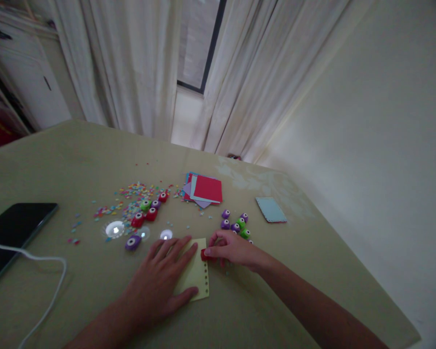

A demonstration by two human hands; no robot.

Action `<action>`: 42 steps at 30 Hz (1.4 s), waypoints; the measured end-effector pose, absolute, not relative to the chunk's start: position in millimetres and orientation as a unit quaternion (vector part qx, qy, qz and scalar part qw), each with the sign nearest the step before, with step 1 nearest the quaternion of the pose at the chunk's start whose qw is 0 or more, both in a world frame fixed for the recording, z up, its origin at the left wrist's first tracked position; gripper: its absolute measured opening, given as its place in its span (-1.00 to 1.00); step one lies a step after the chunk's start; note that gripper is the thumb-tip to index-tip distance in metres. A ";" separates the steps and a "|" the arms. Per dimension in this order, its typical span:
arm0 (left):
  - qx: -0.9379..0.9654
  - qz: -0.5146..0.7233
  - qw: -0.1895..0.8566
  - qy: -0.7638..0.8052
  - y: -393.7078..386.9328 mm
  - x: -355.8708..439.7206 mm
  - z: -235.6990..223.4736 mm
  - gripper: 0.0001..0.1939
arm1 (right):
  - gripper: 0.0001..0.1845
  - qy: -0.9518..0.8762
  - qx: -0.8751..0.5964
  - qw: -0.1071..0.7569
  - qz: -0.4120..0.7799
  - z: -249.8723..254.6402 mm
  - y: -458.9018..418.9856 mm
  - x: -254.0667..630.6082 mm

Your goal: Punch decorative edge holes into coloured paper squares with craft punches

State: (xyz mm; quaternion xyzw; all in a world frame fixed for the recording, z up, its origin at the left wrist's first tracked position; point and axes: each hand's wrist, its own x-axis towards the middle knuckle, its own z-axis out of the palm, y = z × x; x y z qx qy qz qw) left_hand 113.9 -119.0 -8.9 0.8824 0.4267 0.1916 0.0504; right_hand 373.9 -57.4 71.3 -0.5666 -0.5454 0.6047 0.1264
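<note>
My left hand (169,274) lies flat with fingers spread on a pale yellow sheet of paper (197,277), pressing it to the table. Small holes run down the sheet's right edge. At the upper part of that edge, my right hand (230,247) pinches a small red hole punch (204,254), partly hidden by the fingers. Just beyond the right hand is a group of purple and green punches (235,226), each with an eye-like round top. More punches, red, green and purple (151,213), lie farther left, with a single purple punch (132,242) nearer my left hand.
Coloured paper bits (134,191) are scattered at the left middle of the table (276,310). A stack of coloured sheets (208,189) sits behind, and a light blue sheet (271,210) to the right. Shiny clear discs (115,229), a dark tablet (16,228) and a white cable (60,286) lie left.
</note>
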 end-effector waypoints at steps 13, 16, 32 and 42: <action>0.884 0.184 0.057 0.427 -119.1 114.8 -8.3 -0.17 | -0.55 -0.594 -0.613 0.052 0.518 72.8 -50.4 373.9; 0.882 0.187 0.056 0.428 -119.5 114.7 -8.3 -0.17 | -0.60 -0.631 -0.612 0.023 0.475 80.3 -49.7 369.5; 0.883 0.203 0.055 0.421 -118.0 115.1 -10.8 -0.20 | -0.59 -0.651 -0.622 -0.080 0.428 84.8 -42.1 361.1; 0.880 0.154 0.091 0.439 -113.0 116.9 3.8 -0.25 | -0.53 -0.655 -0.633 -0.084 0.405 89.3 -43.6 354.1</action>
